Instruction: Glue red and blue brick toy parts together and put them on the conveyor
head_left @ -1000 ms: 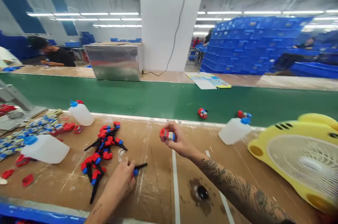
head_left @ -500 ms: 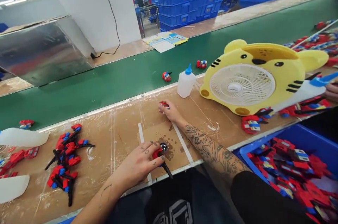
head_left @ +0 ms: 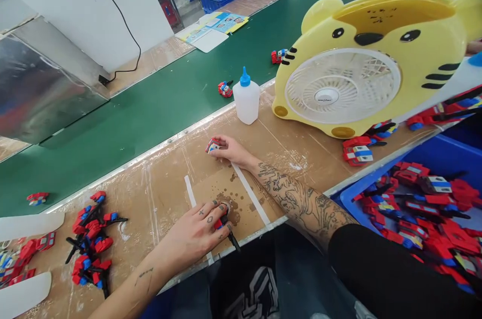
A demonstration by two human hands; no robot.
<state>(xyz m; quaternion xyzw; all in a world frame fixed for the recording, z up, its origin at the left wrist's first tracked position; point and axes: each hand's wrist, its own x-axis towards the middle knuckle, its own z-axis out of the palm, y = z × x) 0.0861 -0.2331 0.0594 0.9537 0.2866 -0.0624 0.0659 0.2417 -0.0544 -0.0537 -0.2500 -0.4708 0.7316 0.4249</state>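
Observation:
My left hand [head_left: 205, 228] is closed over a red toy part [head_left: 221, 221] with a black rod sticking out toward the table's front edge; the fingers cover most of it. Under the fingertips lies a water-spotted patch of brown board between two white tape strips. Farther back, my right hand [head_left: 233, 151] pinches a small red, white and blue toy piece [head_left: 213, 146] between thumb and fingers, near the upper end of the right tape strip [head_left: 251, 194]. A white bottle with a blue nozzle [head_left: 247, 103] stands behind my right hand.
A yellow animal-faced fan [head_left: 339, 83] stands at the right. Below it, a blue bin [head_left: 348, 198] holds many red parts. A pile of red and black parts [head_left: 92, 238] lies at the left. Behind the table runs a green conveyor [head_left: 150, 113] carrying several toy parts.
My right hand has shifted left with its piece, which now shows more between the fingers. My left hand stays over its red part, covering the round black item seen before. The camera view has tilted downward.

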